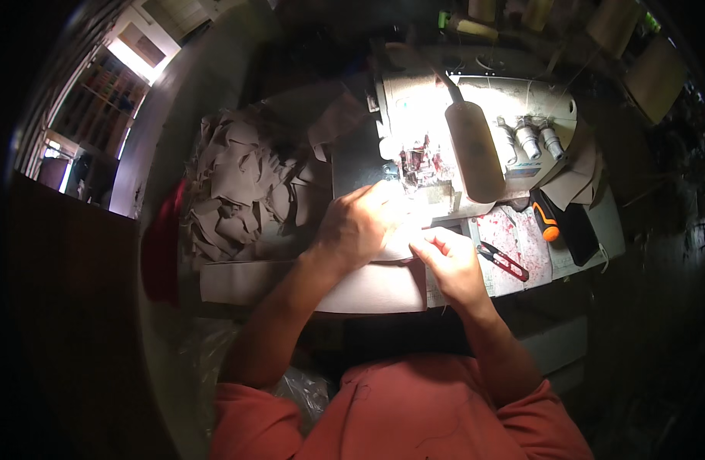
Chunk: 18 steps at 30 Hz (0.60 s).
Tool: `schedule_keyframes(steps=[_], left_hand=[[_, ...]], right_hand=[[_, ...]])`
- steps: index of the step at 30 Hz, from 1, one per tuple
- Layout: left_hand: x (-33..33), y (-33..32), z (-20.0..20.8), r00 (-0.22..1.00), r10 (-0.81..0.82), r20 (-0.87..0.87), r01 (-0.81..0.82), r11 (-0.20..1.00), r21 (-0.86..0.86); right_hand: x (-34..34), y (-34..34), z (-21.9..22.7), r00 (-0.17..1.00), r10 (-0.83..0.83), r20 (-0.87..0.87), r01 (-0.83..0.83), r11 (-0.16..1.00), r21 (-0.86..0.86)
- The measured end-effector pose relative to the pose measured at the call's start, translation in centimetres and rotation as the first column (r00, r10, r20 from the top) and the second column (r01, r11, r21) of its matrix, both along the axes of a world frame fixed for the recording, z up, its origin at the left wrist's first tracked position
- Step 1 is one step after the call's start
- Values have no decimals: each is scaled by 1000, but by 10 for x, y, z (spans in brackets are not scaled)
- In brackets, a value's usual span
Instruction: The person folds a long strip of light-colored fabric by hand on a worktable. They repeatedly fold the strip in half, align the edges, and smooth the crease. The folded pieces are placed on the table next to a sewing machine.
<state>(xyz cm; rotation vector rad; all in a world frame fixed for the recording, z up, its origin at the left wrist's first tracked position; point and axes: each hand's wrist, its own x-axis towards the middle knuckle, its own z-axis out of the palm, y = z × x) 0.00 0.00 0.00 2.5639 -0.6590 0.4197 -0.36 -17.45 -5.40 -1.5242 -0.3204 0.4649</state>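
And over on the right, an orange-and-black handle [550,230] lies just beside a dark rectangular slab [581,239]! Nearer the middle, there's a red-handled cutter [512,265], resting at a slant. Swing far left: a red bundle [163,253], packed shelves [99,103] beyond, crinkled clear plastic [310,391] down low!

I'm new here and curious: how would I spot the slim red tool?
Start at the white sewing machine, then the right hand before it. Just right of that hand lies the slim red tool; red, not orange, sets it apart from the thicker tool beyond.
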Motion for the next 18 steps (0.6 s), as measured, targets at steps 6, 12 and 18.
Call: schedule_keyframes(steps=[6, 12, 18], left_hand=[[-2, 2, 2, 998, 35, -46, -40, 995, -95], [17, 5, 3, 988, 55, -144, -76, 986, -148], [11, 2, 3, 989, 75, -130, -90, 989, -118]], right_hand=[[-13, 8, 13, 984, -137, -111, 152, 978, 144], [-6, 20, 18, 976, -182, -123, 213, 916, 340], [-7, 13, 12, 983, -178, 33, 172, 974, 146]])
